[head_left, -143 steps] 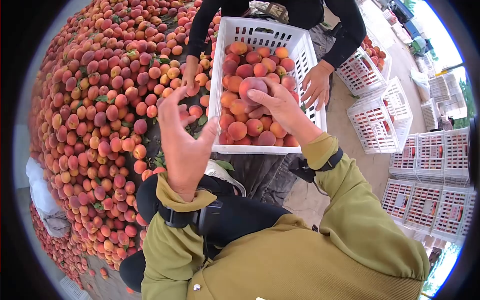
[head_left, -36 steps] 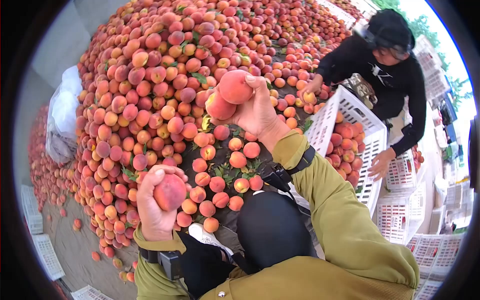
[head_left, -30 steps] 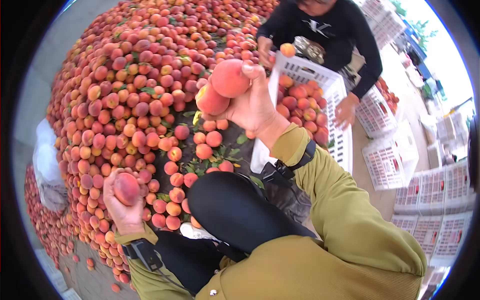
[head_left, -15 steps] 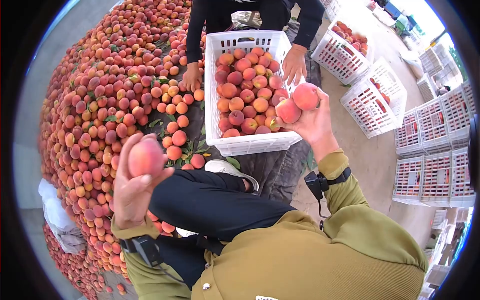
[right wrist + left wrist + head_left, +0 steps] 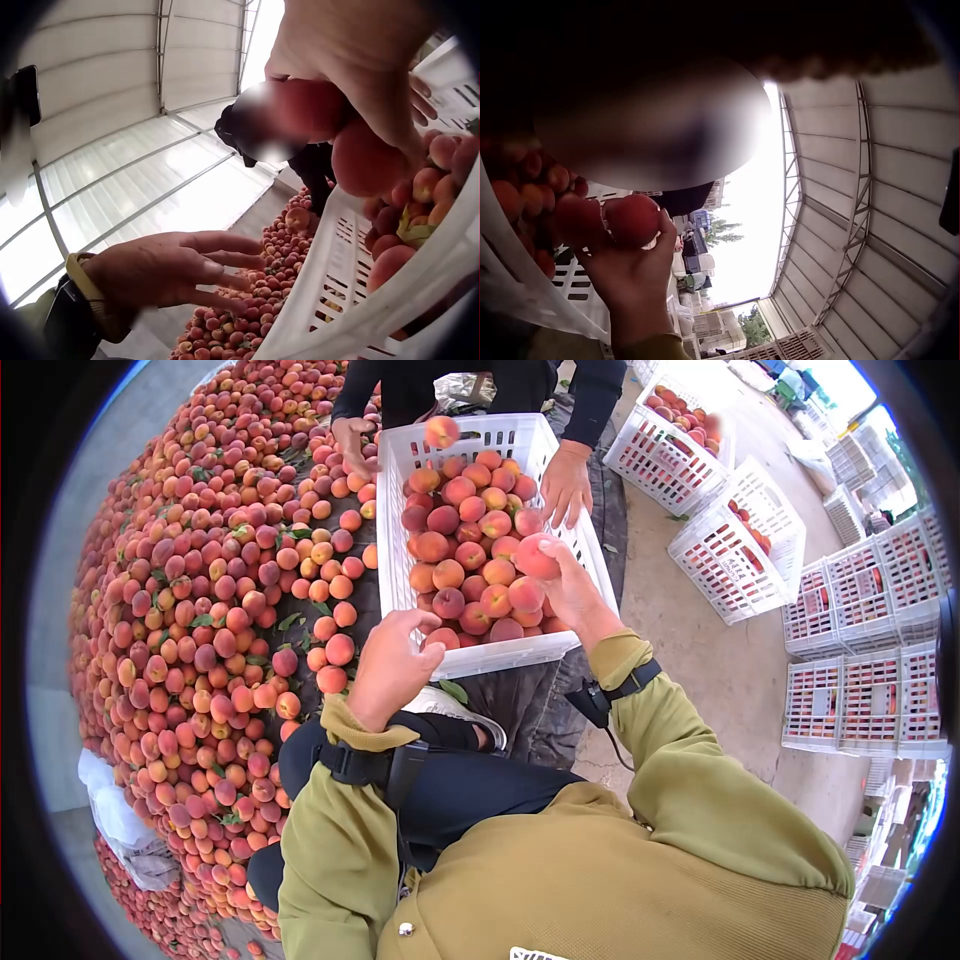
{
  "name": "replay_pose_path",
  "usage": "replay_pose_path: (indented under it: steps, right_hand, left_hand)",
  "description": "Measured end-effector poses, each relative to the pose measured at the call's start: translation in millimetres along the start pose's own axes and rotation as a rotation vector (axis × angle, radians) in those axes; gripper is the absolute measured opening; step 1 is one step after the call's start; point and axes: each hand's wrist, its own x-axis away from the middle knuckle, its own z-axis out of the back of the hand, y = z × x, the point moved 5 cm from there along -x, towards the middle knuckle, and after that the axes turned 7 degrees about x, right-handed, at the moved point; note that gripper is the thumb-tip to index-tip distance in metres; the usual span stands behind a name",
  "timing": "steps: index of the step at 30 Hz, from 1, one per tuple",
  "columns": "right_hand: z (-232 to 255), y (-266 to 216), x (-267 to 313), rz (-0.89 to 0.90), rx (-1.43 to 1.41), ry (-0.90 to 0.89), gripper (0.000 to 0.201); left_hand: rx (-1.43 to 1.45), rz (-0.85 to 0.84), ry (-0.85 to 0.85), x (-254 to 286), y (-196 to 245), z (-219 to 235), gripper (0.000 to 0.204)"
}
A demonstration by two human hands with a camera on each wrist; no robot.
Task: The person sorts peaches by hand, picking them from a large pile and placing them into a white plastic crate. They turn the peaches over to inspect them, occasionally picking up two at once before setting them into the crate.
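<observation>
My right hand (image 5: 582,598) is over the near right part of a white plastic crate (image 5: 520,651), full of peaches. It grips two peaches, both plain in the right wrist view: an upper peach (image 5: 311,111) and a lower peach (image 5: 366,157). From the head only one held peach (image 5: 537,557) stands out clearly. At the crate's near left corner is my left hand (image 5: 392,668), its fingers extended and holding nothing in the right wrist view. A peach (image 5: 443,638) lies in the crate by its fingertips.
A big heap of peaches (image 5: 190,660) covers the left side. Across the crate sits another person, with one hand (image 5: 567,485) at its right rim. A peach (image 5: 441,431) shows above the far rim. More crates (image 5: 735,550) stand at right.
My left hand has moved right from over the heap to the crate and let go of its peach. My right hand has come left over the crate, still gripping two peaches.
</observation>
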Motion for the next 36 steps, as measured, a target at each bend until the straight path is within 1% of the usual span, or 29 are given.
replay_pose_path:
  steps: [1,2,3,4,5,7,9,11,13,14,15,16,17,18,19,20,21,22,23,24,25,27,29,30,31,33,34,35,36]
  right_hand:
    - [0.7,-1.2,6.3,-0.038,-0.163,0.023,0.044]
    - [2.0,-5.1,11.3,-0.041,-0.161,0.025,0.044]
    - [2.3,-7.5,16.0,-0.108,-0.199,0.0,0.044]
    - [2.7,-8.7,19.8,-0.17,-0.237,-0.023,0.044]
    - [5.0,-10.7,21.7,-0.16,-0.234,-0.016,0.044]
    - [1.4,-16.9,26.0,-0.105,-0.186,-0.107,0.044]
    - [3.6,-16.4,31.1,-0.09,-0.174,-0.05,0.044]
    - [12.2,-12.1,34.5,-0.163,-0.195,-0.073,0.043]
    - [18.1,-6.3,47.3,-0.287,-0.185,-0.036,0.043]
    - [20.5,-10.0,55.8,-0.313,-0.144,0.015,0.044]
    - [23.2,-15.9,62.1,-0.346,-0.111,0.06,0.045]
    - [31.1,-24.3,66.4,-0.369,-0.105,0.096,0.044]
    - [57.1,-25.4,60.9,-0.398,-0.133,0.143,0.046]
    - [84.0,-45.5,57.3,-0.349,-0.127,0.199,0.043]
    - [115.1,-73.5,52.1,-0.241,-0.244,0.355,0.042]
    - [154.6,-112.4,44.3,0.009,-0.302,0.465,0.042]
    - [196.9,-154.4,31.5,0.235,-0.347,0.409,0.044]
    - [245.2,-185.5,28.6,0.362,-0.464,0.548,0.051]
    - [282.8,-210.8,23.1,0.324,-0.424,0.575,0.058]
    - [274.8,-229.7,19.3,0.246,-0.307,0.58,0.068]
    - [271.7,-236.4,15.2,0.228,-0.139,0.761,0.062]
    - [200.1,-213.8,-1.8,0.269,0.231,0.426,0.05]
    - [110.4,-152.3,-1.6,0.008,0.43,0.182,0.032]
    - [74.9,-124.3,1.2,-0.081,0.677,0.134,0.028]
    - [46.9,-97.6,-2.6,0.001,0.993,-0.074,0.028]
    - [5.9,-56.6,-4.3,0.27,1.269,-0.345,0.028]
    - [-5.2,-43.5,-9.8,0.267,1.258,-0.361,0.028]
    - [-18.6,-30.2,-13.4,0.27,1.338,-0.47,0.028]
    - [-28.8,-19.9,-17.0,0.278,1.422,-0.583,0.028]
  left_hand:
    - [0.041,0.0,0.051,5.2,-6.2,4.8,0.027]
    - [0.055,0.081,0.034,7.6,-16.7,6.8,0.028]
    - [0.058,0.078,0.031,9.2,-19.7,8.4,0.028]
    - [0.012,0.044,0.073,10.0,-19.7,11.7,0.027]
    - [-0.033,0.008,0.114,10.4,-17.6,12.8,0.025]
    - [0.01,-0.033,0.12,11.6,-9.7,12.5,0.022]
    - [-0.063,-0.035,0.073,11.6,-8.1,11.5,0.022]
    - [-0.026,-0.011,0.075,10.7,-7.7,9.1,0.021]
    - [-0.018,-0.022,0.06,9.6,-2.8,8.7,0.021]
    - [-0.035,-0.068,0.059,8.0,-1.0,8.9,0.02]
    - [-0.033,-0.018,0.066,8.8,4.9,10.4,0.019]
    - [-0.026,-0.034,0.079,9.4,4.1,11.4,0.017]
    - [-0.025,-0.041,0.094,9.1,2.1,14.8,0.016]
    - [-0.024,-0.046,0.095,6.9,4.4,17.7,0.016]
    - [0.004,-0.057,0.126,6.0,7.2,22.5,0.015]
    - [0.028,-0.059,0.157,7.2,7.7,27.8,0.014]
    - [0.032,-0.09,0.189,5.9,6.4,32.7,0.011]
    - [0.116,-0.064,0.223,4.1,3.0,34.4,0.01]
    - [0.191,-0.031,0.267,3.2,-0.5,38.1,0.009]
    - [0.206,-0.028,0.313,3.7,-1.6,40.7,0.008]
    - [0.224,-0.035,0.354,3.2,0.4,42.2,0.008]
    - [0.336,0.005,0.367,5.2,8.5,45.3,0.009]
    - [0.383,-0.114,0.392,10.8,13.1,57.0,0.011]
    - [0.379,-0.131,0.435,19.0,19.0,69.8,0.011]
    - [0.372,-0.143,0.473,31.5,27.1,84.9,0.011]
    - [0.315,-0.112,0.551,63.3,20.7,124.0,0.012]
    - [0.243,-0.102,0.588,81.4,13.6,146.1,0.012]
    - [0.174,-0.094,0.626,101.2,3.7,168.3,0.013]
    - [0.115,-0.035,0.676,124.3,-10.8,189.0,0.013]
